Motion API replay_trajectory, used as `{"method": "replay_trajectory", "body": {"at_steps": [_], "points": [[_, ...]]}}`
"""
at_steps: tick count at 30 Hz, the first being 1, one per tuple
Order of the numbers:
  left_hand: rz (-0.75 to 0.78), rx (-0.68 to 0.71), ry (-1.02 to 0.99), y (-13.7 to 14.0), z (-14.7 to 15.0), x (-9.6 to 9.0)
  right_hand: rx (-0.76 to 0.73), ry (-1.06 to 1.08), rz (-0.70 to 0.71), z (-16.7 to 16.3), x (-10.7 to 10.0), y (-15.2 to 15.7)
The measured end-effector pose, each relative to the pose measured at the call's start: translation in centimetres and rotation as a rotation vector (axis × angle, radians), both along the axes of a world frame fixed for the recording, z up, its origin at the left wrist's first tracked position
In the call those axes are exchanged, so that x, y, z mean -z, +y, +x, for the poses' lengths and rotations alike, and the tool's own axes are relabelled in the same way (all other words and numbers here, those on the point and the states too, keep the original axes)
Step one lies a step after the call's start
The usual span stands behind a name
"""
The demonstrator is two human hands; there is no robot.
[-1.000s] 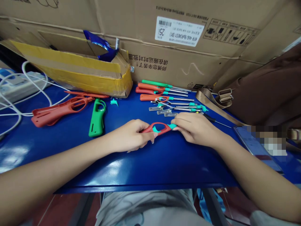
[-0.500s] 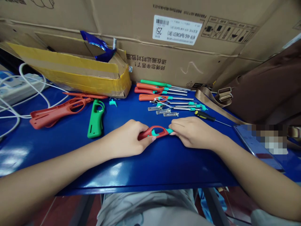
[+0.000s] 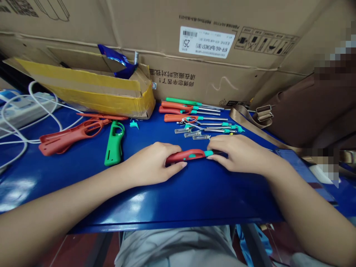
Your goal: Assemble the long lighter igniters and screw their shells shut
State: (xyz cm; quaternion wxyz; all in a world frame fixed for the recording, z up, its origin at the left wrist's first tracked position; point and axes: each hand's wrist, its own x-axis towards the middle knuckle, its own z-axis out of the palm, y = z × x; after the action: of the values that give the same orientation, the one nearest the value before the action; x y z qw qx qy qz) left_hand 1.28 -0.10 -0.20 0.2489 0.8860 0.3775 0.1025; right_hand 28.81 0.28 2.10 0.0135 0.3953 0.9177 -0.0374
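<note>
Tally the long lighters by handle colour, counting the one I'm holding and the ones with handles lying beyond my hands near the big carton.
Green lighter: 1
Orange lighters: 2
Red: 2, the held lighter and the lying red lighter
Total: 5

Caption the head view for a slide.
Left hand grips a red lighter over a blue table; right hand at its teal collar.

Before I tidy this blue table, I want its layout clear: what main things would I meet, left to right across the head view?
White power strip, red casing, green casing, small turquoise part, left hand, red lighter, right hand, phone.
</note>
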Motion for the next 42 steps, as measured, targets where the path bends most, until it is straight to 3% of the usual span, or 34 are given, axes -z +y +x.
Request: {"method": "replay_trajectory", "body": {"at_steps": [10,17,20,23,25,30,36,38,40,42], "points": [[-0.042,0.017,-0.082,0.5,-0.4,0.0,0.194,-0.07,-0.013,2.1,-0.1,0.4],[-0.046,-0.016,-0.088,0.8,-0.4,0.6,0.171,0.02,-0.103,2.4,-0.4,0.2],[-0.034,-0.016,-0.084,0.8,-0.4,0.6,0.184,0.098,-0.009,2.6,-0.7,0.3],[-0.031,-0.033,-0.111,0.8,-0.4,0.6,0.35,0.002,0.214,3.1,-0.6,0.7],[-0.033,-0.045,-0.135,0.8,-0.4,0.7,0.472,-0.107,0.289,3.7,-0.2,1.2],[-0.017,-0.051,-0.191,0.8,-0.2,1.5,0.568,-0.308,0.115,5.1,1.3,2.8],[-0.028,-0.053,-0.207,0.4,0.0,1.6,0.638,-0.315,0.162,4.9,0.7,3.0],[-0.03,-0.049,-0.209,0.2,0.1,1.5,0.681,-0.2,0.287,4.1,0.1,2.8],[-0.029,-0.047,-0.225,0.0,0.2,1.6,0.677,0.178,0.491,2.8,-0.1,2.5],[-0.025,-0.045,-0.249,-0.2,0.4,1.8,0.574,0.663,0.598,1.1,0.2,1.9]]}}
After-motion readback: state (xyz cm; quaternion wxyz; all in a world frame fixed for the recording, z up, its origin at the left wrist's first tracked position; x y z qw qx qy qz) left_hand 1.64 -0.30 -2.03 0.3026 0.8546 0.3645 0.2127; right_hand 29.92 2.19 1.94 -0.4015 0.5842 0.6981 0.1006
